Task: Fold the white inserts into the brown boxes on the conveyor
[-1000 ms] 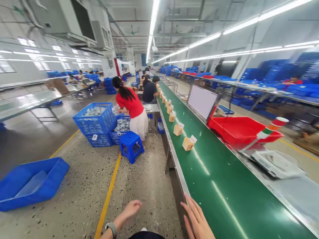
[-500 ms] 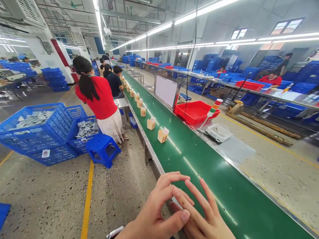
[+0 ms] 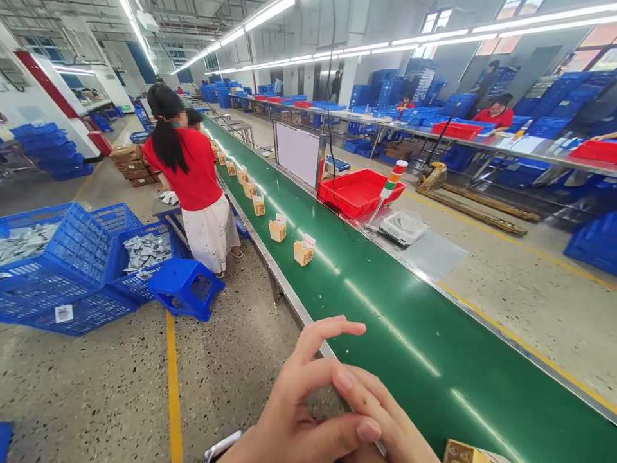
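My left hand (image 3: pixel 299 399) comes in from the lower left, with its upper finger stretched out and apart from the others. A bent finger of it touches my right hand (image 3: pixel 385 411), and the thumb lies across the front. My right hand's fingers lie behind my left hand, where their tips are hidden; I see nothing held in either hand. Both hands are over the near edge of a green conveyor belt (image 3: pixel 409 308). Small tan printed cartons with raised flaps stand in a row along it, the nearest in that row being a carton (image 3: pixel 303 252). Another carton (image 3: pixel 465 453) shows partly at the bottom edge.
A person in a red top (image 3: pixel 186 167) stands left of the belt. A blue stool (image 3: pixel 186 283) and blue crates (image 3: pixel 91 299) holding silvery packets are nearby. Across the belt are a red tray (image 3: pixel 357 193), a striped signal light (image 3: pixel 394 179) and a pallet jack (image 3: pixel 434 177).
The view has turned right. My right hand's fingers, spread before, now lie closer together behind my left hand. A carton has appeared at the bottom edge.
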The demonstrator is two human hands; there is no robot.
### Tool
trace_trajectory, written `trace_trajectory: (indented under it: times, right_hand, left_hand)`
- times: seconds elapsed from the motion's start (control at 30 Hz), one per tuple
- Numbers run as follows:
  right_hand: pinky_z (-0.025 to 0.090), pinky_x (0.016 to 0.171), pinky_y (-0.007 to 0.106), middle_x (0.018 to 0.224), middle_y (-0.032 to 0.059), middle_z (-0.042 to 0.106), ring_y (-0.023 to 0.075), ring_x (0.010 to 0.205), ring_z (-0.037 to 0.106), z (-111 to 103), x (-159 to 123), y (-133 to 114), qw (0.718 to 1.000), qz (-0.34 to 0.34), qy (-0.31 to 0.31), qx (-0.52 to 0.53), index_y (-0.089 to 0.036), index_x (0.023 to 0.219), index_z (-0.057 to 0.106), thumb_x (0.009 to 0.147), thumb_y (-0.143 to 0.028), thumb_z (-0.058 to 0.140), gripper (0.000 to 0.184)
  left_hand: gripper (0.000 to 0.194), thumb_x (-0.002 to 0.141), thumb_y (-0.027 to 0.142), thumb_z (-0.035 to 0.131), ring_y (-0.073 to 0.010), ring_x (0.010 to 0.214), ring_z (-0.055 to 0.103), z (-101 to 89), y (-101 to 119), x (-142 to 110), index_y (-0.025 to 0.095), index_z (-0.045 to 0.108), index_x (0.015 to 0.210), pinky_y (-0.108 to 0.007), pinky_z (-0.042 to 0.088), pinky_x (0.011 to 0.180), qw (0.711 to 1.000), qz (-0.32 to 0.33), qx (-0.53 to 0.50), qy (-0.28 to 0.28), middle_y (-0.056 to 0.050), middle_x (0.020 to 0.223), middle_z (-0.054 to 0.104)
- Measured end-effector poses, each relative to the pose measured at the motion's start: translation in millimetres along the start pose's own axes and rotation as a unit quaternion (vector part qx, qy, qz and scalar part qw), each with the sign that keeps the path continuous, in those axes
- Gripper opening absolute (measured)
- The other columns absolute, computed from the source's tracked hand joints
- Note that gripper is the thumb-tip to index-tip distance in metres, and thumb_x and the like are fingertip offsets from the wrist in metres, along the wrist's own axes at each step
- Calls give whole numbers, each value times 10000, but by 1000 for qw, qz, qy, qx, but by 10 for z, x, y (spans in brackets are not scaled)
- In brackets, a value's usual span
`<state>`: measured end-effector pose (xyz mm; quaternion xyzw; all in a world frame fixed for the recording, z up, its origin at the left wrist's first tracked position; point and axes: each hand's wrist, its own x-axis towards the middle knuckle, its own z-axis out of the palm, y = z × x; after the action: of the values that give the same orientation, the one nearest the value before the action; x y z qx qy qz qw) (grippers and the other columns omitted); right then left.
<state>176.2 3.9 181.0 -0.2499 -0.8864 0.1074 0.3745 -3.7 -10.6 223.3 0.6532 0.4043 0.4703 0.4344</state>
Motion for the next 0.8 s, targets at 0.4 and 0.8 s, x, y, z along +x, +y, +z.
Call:
trace_trajectory:
  times: [0.4,0.8]
  right_hand:
    - [590,981,281,1203,25,753,178,1031,712,-58,-326,-95,975,24,193,-103,-260,1330,634,947,-165,602,396]
    - [605,984,299,1152,-8,768,161,975,729,-306,-460,-210,959,100,213,-158,-304,1223,678,884,-179,707,363]
  left_hand:
    - [216,893,461,693,-268,1448,443,108,156,312,260,729,962,-419,333,1227,991,39,-20,-125,-33,1449,588]
    - [212,908,429,676,-276,1438,468,445,222,642,223,697,863,-405,381,1202,964,6,-95,-247,-51,1449,592]
